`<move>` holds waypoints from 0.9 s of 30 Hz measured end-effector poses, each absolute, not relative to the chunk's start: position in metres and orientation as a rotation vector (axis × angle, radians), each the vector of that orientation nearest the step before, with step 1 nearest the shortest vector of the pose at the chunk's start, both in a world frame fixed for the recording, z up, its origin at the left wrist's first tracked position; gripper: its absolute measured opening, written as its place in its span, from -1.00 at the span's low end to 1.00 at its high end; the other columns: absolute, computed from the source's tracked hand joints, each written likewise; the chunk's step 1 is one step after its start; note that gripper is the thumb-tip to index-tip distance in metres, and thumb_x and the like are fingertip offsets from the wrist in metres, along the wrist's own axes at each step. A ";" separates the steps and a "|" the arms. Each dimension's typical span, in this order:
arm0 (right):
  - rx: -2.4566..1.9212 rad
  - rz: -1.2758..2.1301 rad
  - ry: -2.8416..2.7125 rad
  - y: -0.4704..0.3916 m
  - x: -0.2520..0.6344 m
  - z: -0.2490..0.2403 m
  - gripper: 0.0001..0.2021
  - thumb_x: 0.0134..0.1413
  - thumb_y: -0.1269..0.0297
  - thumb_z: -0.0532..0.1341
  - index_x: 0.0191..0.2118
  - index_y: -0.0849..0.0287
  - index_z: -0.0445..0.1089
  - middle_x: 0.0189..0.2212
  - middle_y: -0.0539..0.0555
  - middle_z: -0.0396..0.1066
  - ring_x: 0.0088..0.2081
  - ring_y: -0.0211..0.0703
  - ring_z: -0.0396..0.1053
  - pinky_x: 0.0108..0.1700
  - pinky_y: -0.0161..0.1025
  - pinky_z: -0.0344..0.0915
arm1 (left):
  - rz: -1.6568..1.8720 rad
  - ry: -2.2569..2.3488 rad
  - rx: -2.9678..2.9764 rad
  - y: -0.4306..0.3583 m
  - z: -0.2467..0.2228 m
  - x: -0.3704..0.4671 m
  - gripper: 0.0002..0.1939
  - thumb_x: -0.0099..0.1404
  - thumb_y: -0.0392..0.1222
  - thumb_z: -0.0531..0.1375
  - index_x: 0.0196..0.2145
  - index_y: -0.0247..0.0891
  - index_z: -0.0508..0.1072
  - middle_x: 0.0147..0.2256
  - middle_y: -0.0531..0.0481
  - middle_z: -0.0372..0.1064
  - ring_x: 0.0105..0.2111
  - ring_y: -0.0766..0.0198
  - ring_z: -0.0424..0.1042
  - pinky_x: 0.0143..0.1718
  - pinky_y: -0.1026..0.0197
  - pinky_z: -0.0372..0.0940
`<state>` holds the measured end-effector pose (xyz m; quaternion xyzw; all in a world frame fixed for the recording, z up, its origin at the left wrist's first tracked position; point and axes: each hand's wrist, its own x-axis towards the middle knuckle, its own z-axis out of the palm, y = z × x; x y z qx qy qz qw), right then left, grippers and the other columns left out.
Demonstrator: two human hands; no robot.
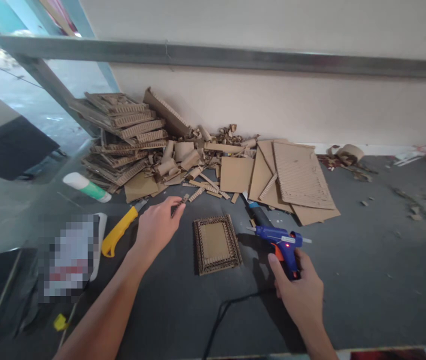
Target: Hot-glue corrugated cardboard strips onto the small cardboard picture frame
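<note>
The right grip (300, 287) is wrapped around the blue glue gun (283, 240). The left grip (158, 222) appears to pinch a small cardboard strip (185, 198). A framed cardboard panel (216, 244) lies between.

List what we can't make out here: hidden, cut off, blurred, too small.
All in the head view:
- Small cardboard piece: tiny, partly covered by the left hand; full shape unclear.
- Glue gun grip: partly behind the right hand.
- Black cord: one end goes behind the right hand, the other is cut off by the bottom edge.
- Pixelated item: mosaic hides its surface.
</note>
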<state>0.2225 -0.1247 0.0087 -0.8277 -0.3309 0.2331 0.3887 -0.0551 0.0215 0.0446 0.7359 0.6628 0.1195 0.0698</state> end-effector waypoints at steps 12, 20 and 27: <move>-2.062 0.474 -0.958 -0.123 0.228 -0.001 -0.33 -0.06 -0.29 0.25 -0.06 0.24 0.44 -0.59 0.02 0.43 -0.60 -0.12 0.34 -0.52 -0.23 0.28 | 0.347 1.470 2.424 0.063 0.030 -0.011 -0.71 0.48 -0.08 0.04 -0.14 -0.13 0.55 0.03 -0.02 0.43 -0.14 0.17 0.50 -0.25 0.20 0.37; -2.097 0.423 -1.012 -0.121 0.226 0.007 -0.38 -0.07 -0.26 0.26 -0.11 0.22 0.44 -0.52 0.03 0.46 -0.58 -0.15 0.32 -0.43 -0.22 0.32 | 0.192 1.547 2.494 0.083 0.036 -0.005 -0.80 0.43 -0.19 0.10 -0.14 -0.11 0.54 0.02 -0.02 0.39 -0.26 0.19 0.46 -0.42 0.23 0.24; -2.119 0.431 -1.036 -0.120 0.229 0.006 -0.37 -0.11 -0.29 0.26 -0.14 0.22 0.45 -0.47 0.08 0.50 -0.52 -0.12 0.39 -0.44 -0.24 0.34 | 0.182 1.655 2.435 0.085 0.027 -0.004 -0.80 0.44 -0.11 0.11 -0.11 -0.15 0.50 -0.04 -0.05 0.37 -0.27 0.17 0.45 -0.45 0.21 0.18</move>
